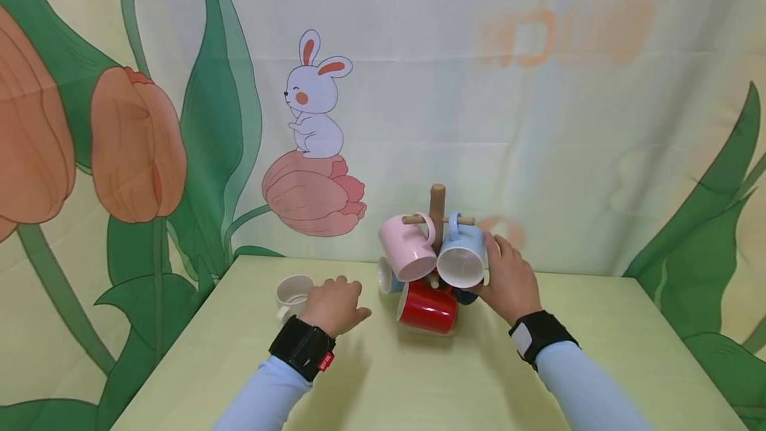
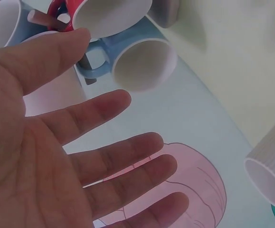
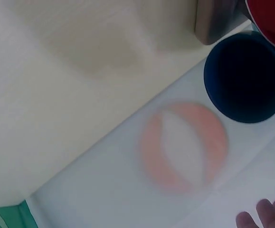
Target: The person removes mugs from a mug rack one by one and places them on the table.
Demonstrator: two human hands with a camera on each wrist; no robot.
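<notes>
Palm turned toward its wrist camera, my left hand (image 1: 335, 304) has its fingers extended and holds nothing. It overlaps the right side of a white mug (image 1: 292, 290) on the table in the head view. A light blue mug (image 1: 467, 243) hangs by its handle on an upper peg of a wooden mug rack (image 1: 437, 199). My right hand (image 1: 511, 279) is at the right side of that mug, fingers along its wall and thumb near its rim. In the right wrist view, the fingertips (image 3: 268, 213) show below the mug.
On the rack also hang a pink mug (image 1: 399, 245), a red mug (image 1: 427, 308), another blue mug (image 1: 387, 276) and a dark blue mug (image 3: 246, 78). The rack stands near the back of the pale table (image 1: 419, 384), before a printed curtain (image 1: 455, 98).
</notes>
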